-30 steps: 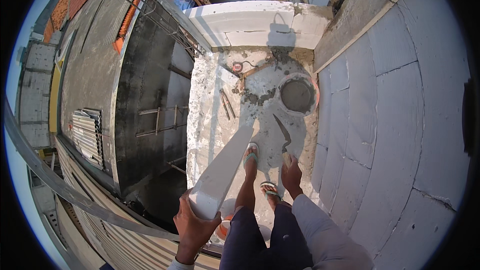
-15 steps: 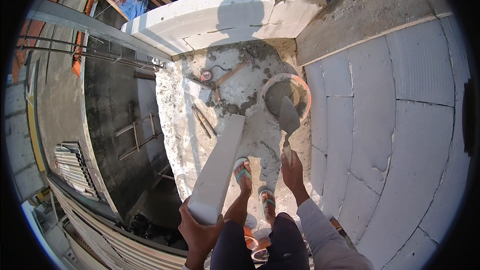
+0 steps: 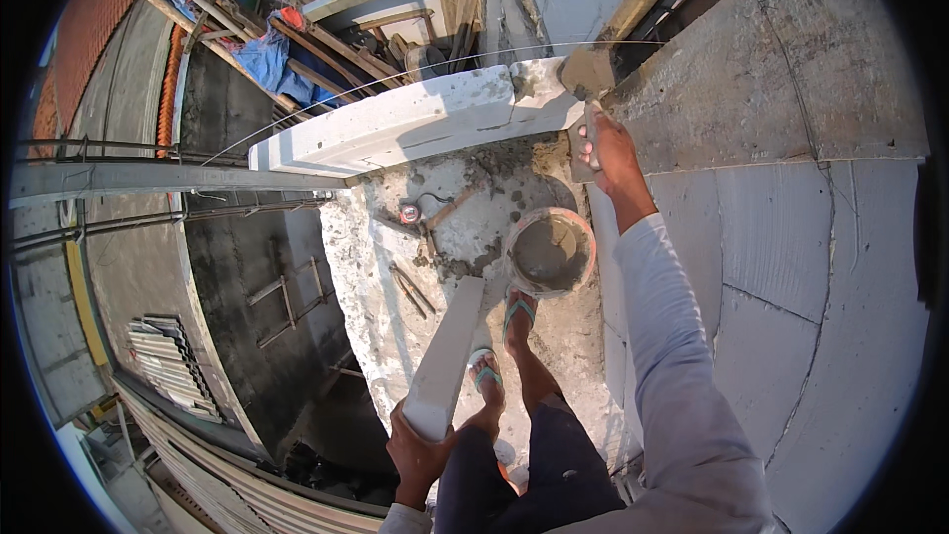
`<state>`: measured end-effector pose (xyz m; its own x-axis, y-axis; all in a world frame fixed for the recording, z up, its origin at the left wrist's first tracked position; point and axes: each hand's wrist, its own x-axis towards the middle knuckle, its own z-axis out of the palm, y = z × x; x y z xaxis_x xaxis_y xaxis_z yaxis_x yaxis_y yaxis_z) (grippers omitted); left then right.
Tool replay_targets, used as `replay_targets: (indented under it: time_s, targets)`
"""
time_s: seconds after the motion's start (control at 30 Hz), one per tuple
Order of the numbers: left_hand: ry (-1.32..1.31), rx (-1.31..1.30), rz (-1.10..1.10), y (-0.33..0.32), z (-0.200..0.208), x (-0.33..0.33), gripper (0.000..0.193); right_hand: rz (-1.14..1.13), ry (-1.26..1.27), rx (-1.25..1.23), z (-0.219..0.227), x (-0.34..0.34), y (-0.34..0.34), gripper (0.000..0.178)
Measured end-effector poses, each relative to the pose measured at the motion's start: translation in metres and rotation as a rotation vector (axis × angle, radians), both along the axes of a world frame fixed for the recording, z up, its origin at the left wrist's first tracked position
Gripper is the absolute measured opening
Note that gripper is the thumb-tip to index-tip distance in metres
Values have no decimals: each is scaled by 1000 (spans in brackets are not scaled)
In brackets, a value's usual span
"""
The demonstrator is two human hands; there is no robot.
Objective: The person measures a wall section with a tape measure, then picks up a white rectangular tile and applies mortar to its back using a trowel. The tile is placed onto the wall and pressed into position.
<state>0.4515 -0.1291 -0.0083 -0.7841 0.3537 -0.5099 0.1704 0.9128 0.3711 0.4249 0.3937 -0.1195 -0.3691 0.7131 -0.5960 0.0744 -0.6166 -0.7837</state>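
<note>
Floor edge [image 3: 344, 282]: rough and without a visible guard, above a dark drop at left; a backward or sideways step could cause a fall.
Pincers [image 3: 407, 287]: loose on the floor, left of the block's far end; could roll underfoot if trodden on.
Tape measure [image 3: 409, 213]: lies farther off, near the pincers; mortar splashes could foul it.
Left hand [image 3: 420, 450]: closed around the near end of the block, fingers partly hidden; a one-ended grip could let the load twist.
White block [image 3: 445, 366]: held lengthwise, at near left of the floor, far end pointing away; contact with the floor cannot be confirmed. A slip could chip it or strike the left foot.
Hammer [image 3: 450, 209]: lies loose beyond the block; a trip hazard if the person steps forward.
Right sandal [image 3: 521, 305]: just beside the bucket; a careless shift could knock it.
Bucket [image 3: 590, 262]: holds grey mortar [image 3: 549, 252]; tipping would spill it and make the footing slick.
Trowel [image 3: 590, 74]: blade at the low wall's [image 3: 395, 129] far right end; contact unclear. A hard knock could disturb that end.
Right hand [image 3: 615, 153]: wrapped around the trowel handle, arm far extended; overreach could upset balance.
</note>
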Motion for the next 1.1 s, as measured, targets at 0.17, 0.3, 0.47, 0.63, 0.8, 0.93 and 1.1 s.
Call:
replay_targets:
  time_s: [0.17, 0.3, 0.47, 0.63, 0.8, 0.93, 1.1]
  targets:
    - [6, -84, -13, 18, -1, -5, 89, -299, 212, -157, 8, -6, -14, 23]
    - [0, -91, -18, 23, -1, -7, 89, -198, 145, -174, 13, -7, -15, 24]
    - [-72, -115, 34, 15, -5, -5, 97, -395, 254, -185, 11, -17, -19, 24]
    - [-44, -143, 31, 5, -9, -2, 99, -279, 236, -168, 0, -12, -18, 24]
    - [-34, -107, 21, 4, -10, -3, 97, -188, 165, -142, 0, -7, -34, 27]
    - [-39, -74, 21, 3, -11, -4, 96, -116, 85, -117, -5, 5, -53, 29]
    - [-25, 13, -44, -1, -9, -7, 93, -324, 94, -139, -13, 6, -67, 31]
